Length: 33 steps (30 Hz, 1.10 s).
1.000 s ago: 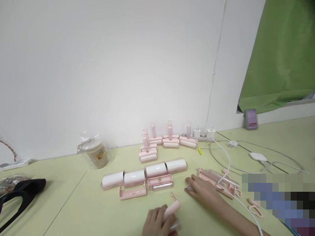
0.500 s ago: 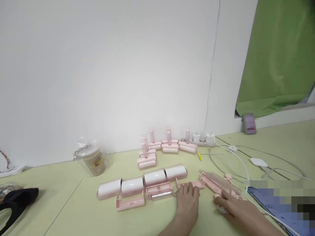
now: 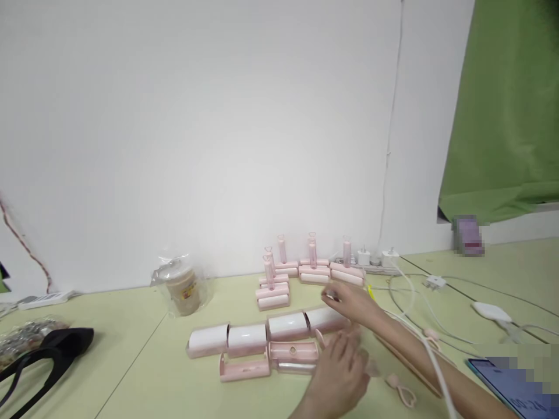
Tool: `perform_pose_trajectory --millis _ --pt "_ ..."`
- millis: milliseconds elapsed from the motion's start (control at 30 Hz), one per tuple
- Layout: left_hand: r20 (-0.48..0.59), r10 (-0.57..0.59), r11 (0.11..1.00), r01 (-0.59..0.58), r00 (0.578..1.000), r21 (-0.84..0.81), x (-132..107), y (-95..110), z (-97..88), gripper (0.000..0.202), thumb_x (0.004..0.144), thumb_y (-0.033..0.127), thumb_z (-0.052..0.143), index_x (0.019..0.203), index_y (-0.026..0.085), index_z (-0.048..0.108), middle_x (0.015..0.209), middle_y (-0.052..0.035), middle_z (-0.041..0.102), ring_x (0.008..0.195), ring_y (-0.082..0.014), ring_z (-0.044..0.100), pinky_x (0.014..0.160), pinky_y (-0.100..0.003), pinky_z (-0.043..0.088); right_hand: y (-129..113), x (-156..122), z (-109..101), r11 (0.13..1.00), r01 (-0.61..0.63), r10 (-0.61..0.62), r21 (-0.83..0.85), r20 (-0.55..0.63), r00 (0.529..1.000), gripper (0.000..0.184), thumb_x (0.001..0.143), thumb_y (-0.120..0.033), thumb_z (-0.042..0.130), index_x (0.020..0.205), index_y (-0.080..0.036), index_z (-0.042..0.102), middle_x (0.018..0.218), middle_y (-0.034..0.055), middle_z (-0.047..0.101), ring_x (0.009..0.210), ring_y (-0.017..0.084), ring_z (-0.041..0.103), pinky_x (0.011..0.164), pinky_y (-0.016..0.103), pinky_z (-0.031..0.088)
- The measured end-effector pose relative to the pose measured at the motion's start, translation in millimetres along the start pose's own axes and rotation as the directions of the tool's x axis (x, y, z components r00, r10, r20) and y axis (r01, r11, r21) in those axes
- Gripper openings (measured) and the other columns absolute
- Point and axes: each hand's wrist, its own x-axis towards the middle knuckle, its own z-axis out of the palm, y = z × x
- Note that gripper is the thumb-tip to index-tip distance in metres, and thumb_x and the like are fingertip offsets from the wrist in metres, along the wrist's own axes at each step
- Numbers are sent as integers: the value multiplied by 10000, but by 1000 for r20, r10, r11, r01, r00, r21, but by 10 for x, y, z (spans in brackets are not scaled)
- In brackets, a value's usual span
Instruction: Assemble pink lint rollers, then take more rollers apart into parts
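Observation:
My left hand [image 3: 340, 369] is curled over a pink roller case [image 3: 321, 339], whose end shows beside the fingers; part of the hand is blurred. Beyond it, my right hand [image 3: 349, 301] reaches across above the white rolls with its fingertips pinched; what they hold, if anything, cannot be made out. Just left of my left hand lies another pink case [image 3: 293, 351] with a clear tube [image 3: 297, 368] along its front. An open pink case [image 3: 245, 368] lies farther left. Behind them runs a row of white rolls [image 3: 247, 337]. A pink heart-shaped handle [image 3: 404, 391] lies under my right forearm.
Several pink rollers with upright handles [image 3: 273, 298] stand by the wall. A bagged cup [image 3: 183, 291] and a black strap-like object [image 3: 65, 343] are on the left. White cables [image 3: 410, 291], chargers [image 3: 390, 258] and a phone [image 3: 502, 384] occupy the right side.
My right hand has left the pink parts at the right and moved left and away, over the row of rolls. My left hand stays by the case. The view has shifted slightly left.

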Motion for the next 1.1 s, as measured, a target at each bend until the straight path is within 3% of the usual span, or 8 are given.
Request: perform_pose_trajectory --millis 133,233,367,567,667,833,933,1100 --pt "-94 36 998 -31 995 50 -155 22 -77 132 723 236 552 816 144 537 774 -30 575 758 -173 530 817 -318 416 -451 656 195 998 46 -43 -37 80 996 253 860 -306 513 1062 -156 542 1065 57 577 891 181 580 757 385 480" --pt "-252 26 997 -8 967 72 -316 32 -34 109 651 222 582 701 143 525 676 -24 540 639 -151 501 656 -286 436 -693 909 376 996 68 -59 -62 133 989 262 869 -288 502 1091 -151 530 1096 62 564 913 191 578 762 393 483" --pt "-411 -6 1000 17 912 23 -438 43 -2 92 588 161 569 651 154 503 632 -22 531 572 -131 466 562 -270 414 -767 951 516 991 106 -94 -78 136 986 268 870 -286 500 1102 -153 524 1099 62 561 913 191 578 759 391 485" --pt "-373 -159 978 94 914 -187 -432 67 -264 156 651 151 546 803 170 512 711 -40 577 643 -156 509 548 -270 436 -560 662 351 983 165 -163 -81 41 986 284 861 -310 510 1100 -157 517 1066 59 569 877 180 581 744 384 484" --pt "-296 -366 895 246 882 -372 -468 72 -404 255 710 140 501 959 181 465 880 -73 575 814 -192 536 698 -322 475 -393 347 122 983 173 -175 -65 -21 984 262 852 -290 501 1083 -166 497 1060 53 570 813 173 584 682 335 460" --pt "-128 -732 594 535 669 -601 -569 97 -553 556 725 207 544 1183 153 234 1165 -157 405 1104 -248 427 911 -420 398 -158 -434 -177 994 114 -114 -1 -49 992 230 778 -317 518 989 -241 469 878 -1 639 643 179 583 522 241 340" --pt "118 -752 379 571 649 -728 -642 124 -663 775 613 225 674 1235 181 213 1236 -137 363 1144 -266 396 968 -437 348 -130 -888 -136 986 79 -87 144 51 995 241 721 -348 566 928 -268 470 729 -40 631 578 165 553 498 218 322" --pt "492 -619 108 688 611 -718 -825 157 -822 693 587 84 655 1183 205 323 1028 -60 481 1003 -220 496 898 -394 418 -222 -1285 172 894 32 -119 447 168 979 316 609 -241 655 863 -260 468 831 -58 590 659 133 530 564 196 359"
